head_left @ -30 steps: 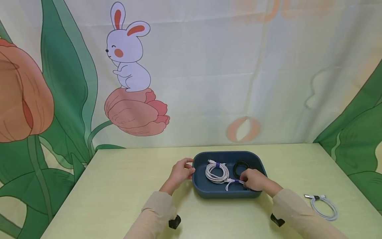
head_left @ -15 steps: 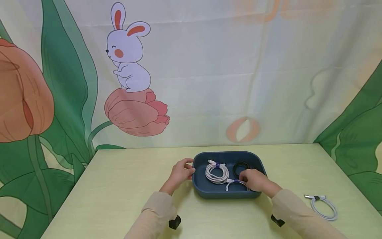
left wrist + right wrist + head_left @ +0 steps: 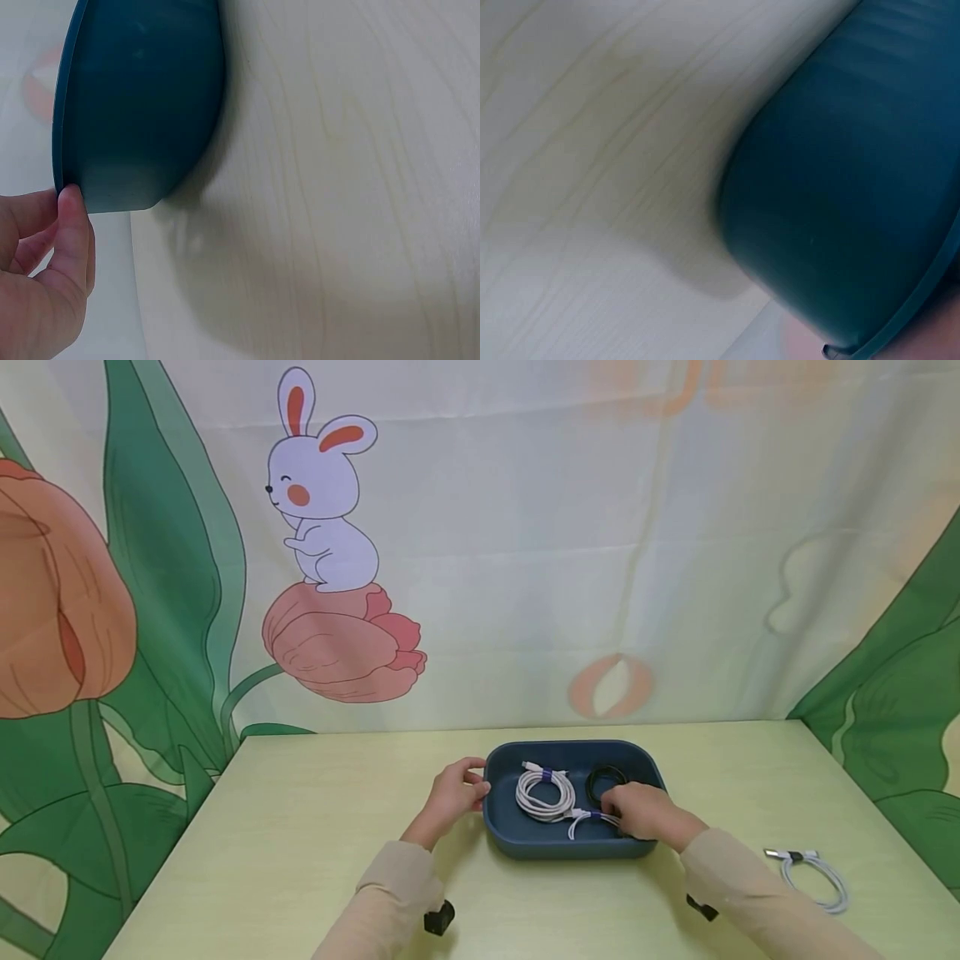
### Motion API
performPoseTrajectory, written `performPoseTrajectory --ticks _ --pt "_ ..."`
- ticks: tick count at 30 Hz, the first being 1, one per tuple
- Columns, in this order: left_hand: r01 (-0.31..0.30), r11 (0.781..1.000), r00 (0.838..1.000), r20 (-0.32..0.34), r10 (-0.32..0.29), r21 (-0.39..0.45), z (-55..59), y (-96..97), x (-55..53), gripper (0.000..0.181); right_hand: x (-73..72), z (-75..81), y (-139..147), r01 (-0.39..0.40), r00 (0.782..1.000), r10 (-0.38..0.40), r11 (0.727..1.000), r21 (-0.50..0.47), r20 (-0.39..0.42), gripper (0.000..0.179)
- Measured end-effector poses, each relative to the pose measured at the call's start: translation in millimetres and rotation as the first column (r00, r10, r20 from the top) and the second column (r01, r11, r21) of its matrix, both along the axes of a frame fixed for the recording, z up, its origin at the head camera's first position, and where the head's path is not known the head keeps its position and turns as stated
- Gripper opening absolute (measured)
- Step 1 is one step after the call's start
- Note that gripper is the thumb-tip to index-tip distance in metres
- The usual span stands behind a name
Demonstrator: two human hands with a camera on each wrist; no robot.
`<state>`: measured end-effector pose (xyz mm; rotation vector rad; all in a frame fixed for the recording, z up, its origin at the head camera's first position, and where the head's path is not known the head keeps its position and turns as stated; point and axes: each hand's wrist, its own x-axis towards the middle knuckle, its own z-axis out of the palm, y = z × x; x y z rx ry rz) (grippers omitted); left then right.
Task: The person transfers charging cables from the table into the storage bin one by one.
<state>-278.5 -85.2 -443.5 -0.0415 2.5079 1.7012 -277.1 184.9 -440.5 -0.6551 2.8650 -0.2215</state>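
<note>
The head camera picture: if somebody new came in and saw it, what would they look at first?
Probably the white rabbit, drawn sitting on a pink flower in the upper left. Next might come the dark blue tray on the pale table, with coiled cables inside, the left hand pinching its left end and the right hand reaching in at the right.

Dark-blue tray (image 3: 517,850): rounded corners, upright, open top. White cable (image 3: 576,823), coiled, purple tie, lying in tray's near right half (partly covered from view).
</note>
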Motion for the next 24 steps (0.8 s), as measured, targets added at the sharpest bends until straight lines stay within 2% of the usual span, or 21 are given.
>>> performPoseTrajectory --ticks 5,13,24 --pt "0.000 1.000 1.000 0.006 0.000 -0.005 -0.5 -0.6 -0.9 0.037 -1.5 0.6 2.1 -0.030 0.999 0.030 1.000 0.006 0.015 0.013" --pt "0.007 1.000 1.000 0.001 -0.007 0.010 -1.3 -0.5 -1.1 0.037 -3.4 -2.6 2.6 -0.004 1.000 0.004 1.000 0.008 0.019 0.012" --pt "0.001 1.000 1.000 0.005 -0.001 0.022 0.3 0.7 0.2 0.037 -5.7 -4.2 5.4 -0.025 0.999 0.026 0.999 0.030 -0.033 0.016"
